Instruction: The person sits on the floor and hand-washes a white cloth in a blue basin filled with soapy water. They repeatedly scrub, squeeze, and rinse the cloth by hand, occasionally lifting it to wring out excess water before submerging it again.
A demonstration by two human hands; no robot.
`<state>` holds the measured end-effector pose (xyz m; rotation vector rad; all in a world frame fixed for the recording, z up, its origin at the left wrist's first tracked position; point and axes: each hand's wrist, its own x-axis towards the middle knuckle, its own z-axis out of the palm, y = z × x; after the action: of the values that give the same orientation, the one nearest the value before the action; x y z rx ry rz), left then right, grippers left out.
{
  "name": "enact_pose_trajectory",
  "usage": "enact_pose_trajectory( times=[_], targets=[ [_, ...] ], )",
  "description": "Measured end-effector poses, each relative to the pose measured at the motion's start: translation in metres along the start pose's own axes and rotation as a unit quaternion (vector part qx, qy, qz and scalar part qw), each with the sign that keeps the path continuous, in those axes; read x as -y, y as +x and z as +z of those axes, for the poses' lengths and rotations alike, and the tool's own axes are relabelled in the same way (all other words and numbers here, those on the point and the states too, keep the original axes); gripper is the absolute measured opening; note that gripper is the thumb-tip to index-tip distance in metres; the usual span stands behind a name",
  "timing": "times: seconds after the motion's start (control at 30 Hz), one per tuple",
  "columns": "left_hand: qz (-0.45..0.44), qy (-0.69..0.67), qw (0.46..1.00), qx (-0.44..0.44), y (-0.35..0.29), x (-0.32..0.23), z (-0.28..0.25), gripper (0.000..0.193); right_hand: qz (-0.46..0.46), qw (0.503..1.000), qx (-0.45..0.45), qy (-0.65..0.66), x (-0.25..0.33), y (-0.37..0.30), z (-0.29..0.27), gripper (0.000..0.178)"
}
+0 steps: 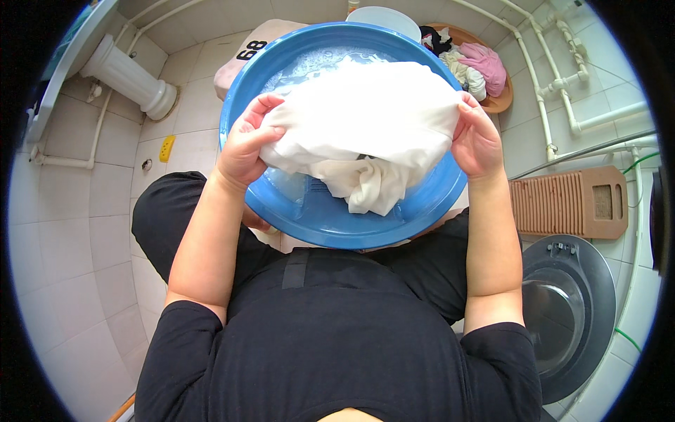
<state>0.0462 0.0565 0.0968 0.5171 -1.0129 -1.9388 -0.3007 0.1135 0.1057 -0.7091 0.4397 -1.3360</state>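
Observation:
A white cloth garment [373,105] is stretched between my two hands over a big round blue basin [337,239]. My left hand [247,137] grips its left edge, thumb on top. On the opposite side my right hand [479,137] pinches the right edge. The middle of the garment hangs down in bunched, cream-tinted folds toward the basin's near side. Soapy water [316,63] with suds shows behind the cloth inside the basin. Part of the basin's floor is hidden under the garment.
Behind the basin stand a pale round tub [383,21] and an orange-brown basin [500,102] of clothes. A pink cloth [242,60] lies back left. A yellow soap bar-like object [166,148] is on the tiles. At right are a brown washboard [562,202] and a dark round lid-like basin [569,316].

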Motion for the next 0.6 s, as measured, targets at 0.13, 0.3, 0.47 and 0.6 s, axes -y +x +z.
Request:
enact_pose_trajectory(
  times=[0.13,0.3,0.47,0.6],
  targets=[
    [0.075,0.231,0.97,0.018,-0.003,-0.001,0.026,0.041,-0.014,0.9,-0.18,-0.396,-0.014,0.008,0.003,0.013],
    [0.104,0.517,0.759,0.382,-0.023,0.02,0.087,0.042,-0.001,0.753,-0.143,-0.643,-0.035,0.003,0.015,0.03],
    [-0.041,0.469,0.828,0.305,-0.01,0.014,0.063,0.015,0.0,0.791,0.103,-0.603,-0.044,-0.002,0.037,0.042],
    [-0.05,0.713,0.694,0.081,0.005,0.013,0.01,0.042,-0.085,0.629,0.194,-0.748,-0.048,-0.008,0.056,0.049]
  ],
)
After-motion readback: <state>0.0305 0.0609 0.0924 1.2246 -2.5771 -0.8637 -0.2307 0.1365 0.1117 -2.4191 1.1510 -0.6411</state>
